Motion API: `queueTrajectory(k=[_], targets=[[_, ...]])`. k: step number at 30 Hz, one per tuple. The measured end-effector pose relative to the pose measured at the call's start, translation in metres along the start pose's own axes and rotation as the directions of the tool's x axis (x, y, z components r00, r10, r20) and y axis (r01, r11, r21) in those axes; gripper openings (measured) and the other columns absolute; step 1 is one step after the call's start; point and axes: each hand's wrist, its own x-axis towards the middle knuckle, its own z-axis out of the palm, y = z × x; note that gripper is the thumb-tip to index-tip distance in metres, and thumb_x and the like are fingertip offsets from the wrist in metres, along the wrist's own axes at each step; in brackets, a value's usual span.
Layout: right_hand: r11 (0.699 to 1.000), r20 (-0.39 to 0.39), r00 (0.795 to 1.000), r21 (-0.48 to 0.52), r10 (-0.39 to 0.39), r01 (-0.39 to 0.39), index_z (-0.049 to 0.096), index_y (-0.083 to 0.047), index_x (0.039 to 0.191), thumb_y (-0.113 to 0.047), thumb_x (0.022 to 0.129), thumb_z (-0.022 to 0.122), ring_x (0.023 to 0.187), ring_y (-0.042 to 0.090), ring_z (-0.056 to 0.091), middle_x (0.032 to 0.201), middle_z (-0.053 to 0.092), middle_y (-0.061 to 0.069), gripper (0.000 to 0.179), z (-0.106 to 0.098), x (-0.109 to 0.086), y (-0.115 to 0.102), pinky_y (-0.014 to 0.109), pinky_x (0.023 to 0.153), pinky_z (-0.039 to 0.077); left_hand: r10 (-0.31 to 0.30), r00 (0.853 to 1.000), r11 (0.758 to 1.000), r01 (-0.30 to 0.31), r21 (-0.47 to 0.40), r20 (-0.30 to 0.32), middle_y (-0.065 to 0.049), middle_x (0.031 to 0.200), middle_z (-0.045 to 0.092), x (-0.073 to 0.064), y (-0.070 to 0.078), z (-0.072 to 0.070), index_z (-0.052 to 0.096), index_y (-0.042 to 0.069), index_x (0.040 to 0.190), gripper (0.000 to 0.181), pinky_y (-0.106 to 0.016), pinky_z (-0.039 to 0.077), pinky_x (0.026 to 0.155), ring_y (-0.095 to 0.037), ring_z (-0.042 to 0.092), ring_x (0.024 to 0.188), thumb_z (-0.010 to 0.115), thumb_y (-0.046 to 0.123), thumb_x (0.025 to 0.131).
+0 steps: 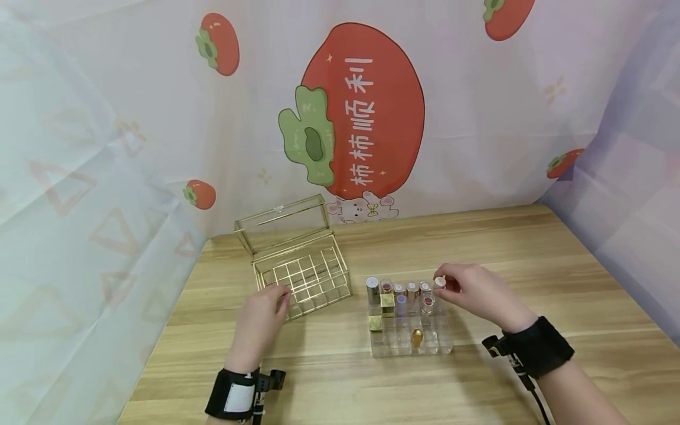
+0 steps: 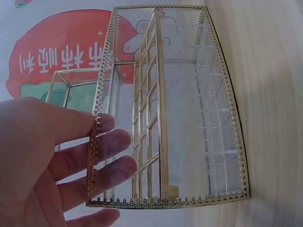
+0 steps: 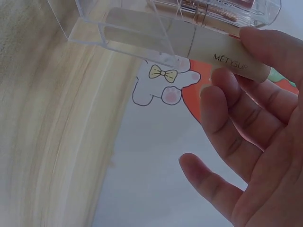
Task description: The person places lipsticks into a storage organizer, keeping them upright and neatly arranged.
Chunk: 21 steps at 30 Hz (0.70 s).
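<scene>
My right hand (image 1: 478, 292) pinches a pale lip gloss tube (image 3: 227, 54) marked METYSUP between thumb and fingers. Its lower end sits inside a corner slot of the clear lipstick organizer (image 1: 446, 342). Several lipsticks stand along the organizer's back row, among them a silver-capped lipstick (image 1: 373, 290). At the left, my left hand (image 1: 260, 321) holds the near left edge of a gold-framed glass box (image 1: 345, 282). The left wrist view shows its fingertips (image 2: 120, 170) through the glass, past the ornate rim. The box's lid (image 1: 284, 221) is raised, and a gold grid divider (image 1: 308, 274) lies across the inside.
Further forward in the organizer are gold square-capped lipsticks (image 1: 388, 305), a purple tube (image 1: 401, 306) and a gold rounded piece (image 1: 417, 337). Both containers stand on a wood-grain table (image 1: 340, 383). A printed cloth (image 1: 462, 147) hangs behind the table.
</scene>
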Motion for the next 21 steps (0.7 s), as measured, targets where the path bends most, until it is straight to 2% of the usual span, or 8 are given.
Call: queueTrajectory(k=[7,21], targets=[[1.0,-0.024,1.0,0.0,-0.018,0.018,0.066,-0.015,0.089,-0.022,0.081,0.073,0.059,0.005,0.049,0.066,0.056,-0.01,0.013,0.0026,0.0009,0.0013,0.026,0.051,0.044,0.044,0.998,0.999,-0.045,-0.008,-0.037,-0.009,0.08,0.073,-0.0002,-0.0024,0.001,0.073,0.004,0.088,0.007,-0.039,0.058,0.056,-0.022,0.067,0.069,0.073,0.004,0.08],[0.999,-0.051,0.998,-0.014,-0.033,0.033,0.066,-0.013,0.089,-0.022,0.081,0.074,0.054,0.005,0.046,0.063,0.055,-0.009,0.014,-0.0028,0.0024,-0.0035,0.024,0.048,0.041,0.066,0.997,0.998,-0.065,0.008,-0.05,-0.007,0.078,0.073,0.0006,-0.0044,0.0024,0.073,0.006,0.086,0.008,-0.039,0.058,0.054,-0.021,0.067,0.067,0.074,0.004,0.079]])
